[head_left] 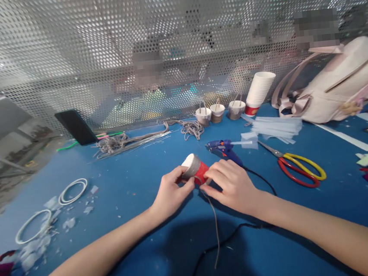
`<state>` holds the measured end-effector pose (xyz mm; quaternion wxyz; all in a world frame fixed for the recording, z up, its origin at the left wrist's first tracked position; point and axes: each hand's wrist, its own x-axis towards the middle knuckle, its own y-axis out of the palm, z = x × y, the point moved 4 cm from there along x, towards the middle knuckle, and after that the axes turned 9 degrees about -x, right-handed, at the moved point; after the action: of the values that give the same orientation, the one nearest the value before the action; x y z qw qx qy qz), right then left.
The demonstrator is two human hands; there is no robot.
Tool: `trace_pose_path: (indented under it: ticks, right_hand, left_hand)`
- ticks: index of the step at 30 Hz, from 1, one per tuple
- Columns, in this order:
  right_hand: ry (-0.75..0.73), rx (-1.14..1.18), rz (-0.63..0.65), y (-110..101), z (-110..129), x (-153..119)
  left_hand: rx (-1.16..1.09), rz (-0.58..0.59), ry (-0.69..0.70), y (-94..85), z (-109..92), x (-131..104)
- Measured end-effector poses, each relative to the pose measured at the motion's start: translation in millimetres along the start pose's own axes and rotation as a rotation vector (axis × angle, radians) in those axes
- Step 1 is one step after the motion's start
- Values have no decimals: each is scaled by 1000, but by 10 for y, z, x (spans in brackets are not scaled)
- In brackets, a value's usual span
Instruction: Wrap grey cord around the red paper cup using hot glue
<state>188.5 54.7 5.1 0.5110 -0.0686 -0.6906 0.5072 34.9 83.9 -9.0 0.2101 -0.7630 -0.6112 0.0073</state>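
Observation:
A red and white paper cup point(200, 171) lies tilted between my hands, its white open end toward the upper left. Grey cord is wound around the part near that end. My left hand point(176, 188) is closed on the cup's left side, thumb and fingers on the wrapped part. My right hand point(229, 181) pinches at the cup's base, where the grey cord point(216, 221) leaves it and hangs down onto the table; its fingertips are partly hidden. Just behind my right hand lies a blue hot glue gun point(222, 145) with a clear glue stick in its back.
Scissors point(292, 162) with red and yellow handles lie right of the glue gun, near glue sticks point(274, 127). Small wrapped cups point(204, 116), a cup stack point(260, 88) and a pale backpack point(335, 84) stand behind. Cord bundles point(116, 143), a phone point(76, 126) and white rings point(73, 192) are leftward.

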Motion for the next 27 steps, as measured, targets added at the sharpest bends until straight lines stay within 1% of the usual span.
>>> trace_pose_path:
  ticks: [3,7,13,17,20,23,25,27]
  right_hand:
    - [-35,-109,-16,71,30,60]
    - [-58,-117,-32,74,27,89]
    - [27,16,-94,49,13,101]
    - [107,189,-75,35,-3,114]
    - [133,212,-12,7,-14,133]
    - [155,229,115,-12,-15,146]
    - [243,323,203,-19,-24,145]
    - [381,481,284,-12,-36,132]
  left_hand:
    - [16,-7,4,-11,-9,-9]
    - [14,-7,-1,-14,-22,-3]
    - [43,8,33,3,-22,-11]
    - [78,18,45,9,-13,-12]
    - [106,31,46,10,-12,-12]
    - [142,29,67,4,-24,-16]
    - [169,23,99,1,-40,-25]
    - [203,17,146,0,-65,-37]
